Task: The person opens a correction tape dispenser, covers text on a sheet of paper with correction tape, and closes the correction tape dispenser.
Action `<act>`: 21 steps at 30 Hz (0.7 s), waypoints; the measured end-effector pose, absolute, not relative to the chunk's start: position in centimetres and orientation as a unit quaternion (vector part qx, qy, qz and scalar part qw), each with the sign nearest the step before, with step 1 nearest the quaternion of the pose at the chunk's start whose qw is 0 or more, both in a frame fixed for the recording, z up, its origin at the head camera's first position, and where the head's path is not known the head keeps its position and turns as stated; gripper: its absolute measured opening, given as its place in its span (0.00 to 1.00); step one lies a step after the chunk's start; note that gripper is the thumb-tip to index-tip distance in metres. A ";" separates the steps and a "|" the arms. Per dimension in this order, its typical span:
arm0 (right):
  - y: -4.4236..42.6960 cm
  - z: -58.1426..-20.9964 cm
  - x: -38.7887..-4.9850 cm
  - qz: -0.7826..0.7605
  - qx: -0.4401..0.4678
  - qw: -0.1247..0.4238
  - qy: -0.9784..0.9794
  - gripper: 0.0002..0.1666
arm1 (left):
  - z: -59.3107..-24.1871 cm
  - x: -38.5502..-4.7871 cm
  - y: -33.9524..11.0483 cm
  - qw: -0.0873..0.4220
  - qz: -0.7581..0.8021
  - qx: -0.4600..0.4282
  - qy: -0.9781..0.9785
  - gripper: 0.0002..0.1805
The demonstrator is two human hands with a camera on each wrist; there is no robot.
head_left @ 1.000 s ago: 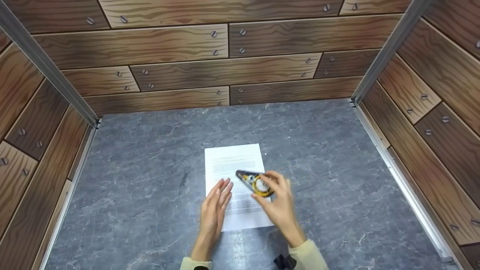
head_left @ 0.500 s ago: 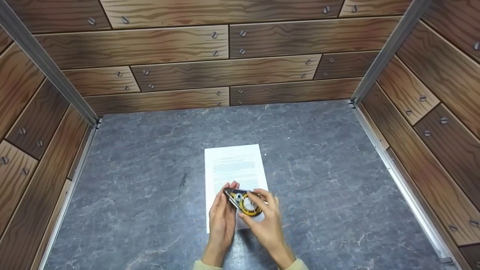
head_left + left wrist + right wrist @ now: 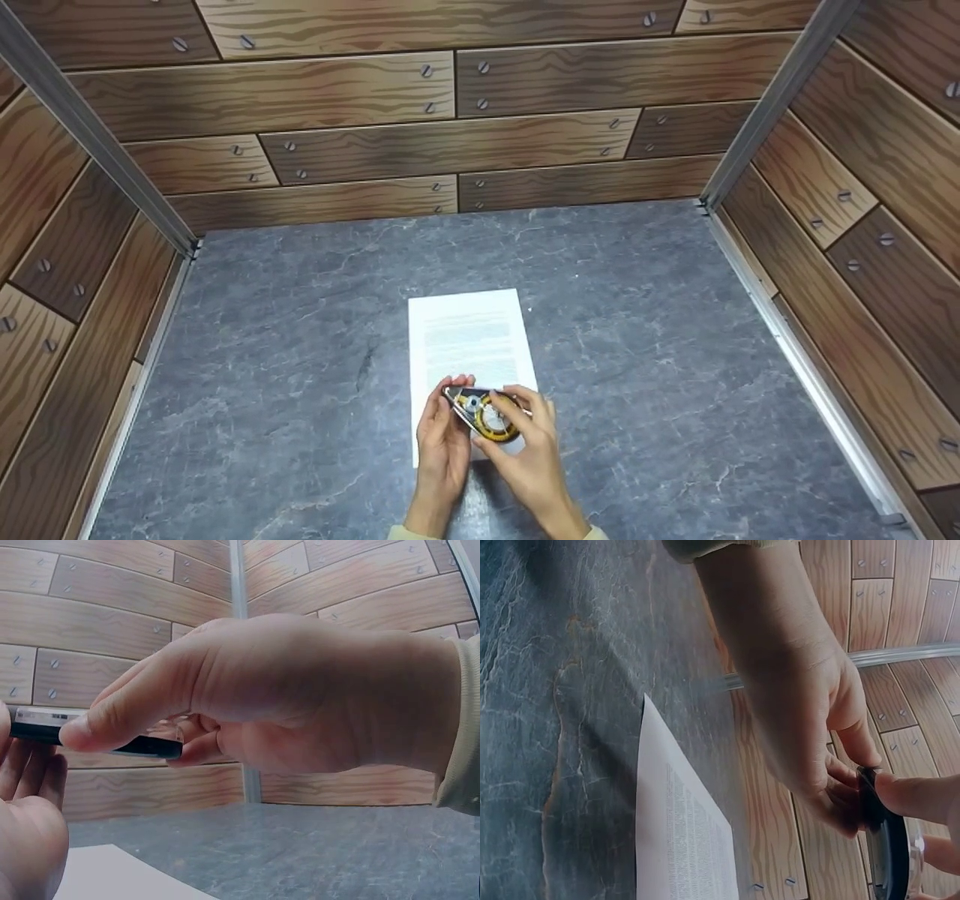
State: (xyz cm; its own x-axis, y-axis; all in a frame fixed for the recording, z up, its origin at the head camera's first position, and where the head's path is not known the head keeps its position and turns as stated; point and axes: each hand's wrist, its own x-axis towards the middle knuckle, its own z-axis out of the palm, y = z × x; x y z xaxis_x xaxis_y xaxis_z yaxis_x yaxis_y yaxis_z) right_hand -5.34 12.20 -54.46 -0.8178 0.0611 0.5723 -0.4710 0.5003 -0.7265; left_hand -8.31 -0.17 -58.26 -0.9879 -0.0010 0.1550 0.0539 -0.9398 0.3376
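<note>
A correction tape dispenser [image 3: 495, 424], clear-cased with black and yellow parts, is held above the lower part of a printed white sheet [image 3: 463, 309]. My right hand [image 3: 534, 459] grips its wide round end between thumb and fingers. At the narrow tip, my left hand [image 3: 442, 459] pinches it, palm turned up. The left wrist view has the dispenser [image 3: 46, 718] edge-on, the right hand [image 3: 277, 690] across it and the left hand [image 3: 28, 836] at the left edge. In the right wrist view the left thumb and fingers meet the black tip of the dispenser [image 3: 885, 840].
The sheet lies flat on a grey marbled table [image 3: 300, 337]. Wood-patterned walls [image 3: 337, 90] stand at the back and both sides, with metal strips [image 3: 780, 105] along the corners. Small white specks [image 3: 577, 276] dot the table right of the sheet.
The right hand has brought the dispenser down and left toward the body, and the left hand has taken hold of its tip. Over the last half second both hands have shifted slightly nearer the body.
</note>
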 end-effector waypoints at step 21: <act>12.2 -53.4 -4.9 0.487 0.127 0.261 -0.824 0.38 | -57.8 -8.5 -1.7 0.040 -0.972 -0.029 -0.230 0.17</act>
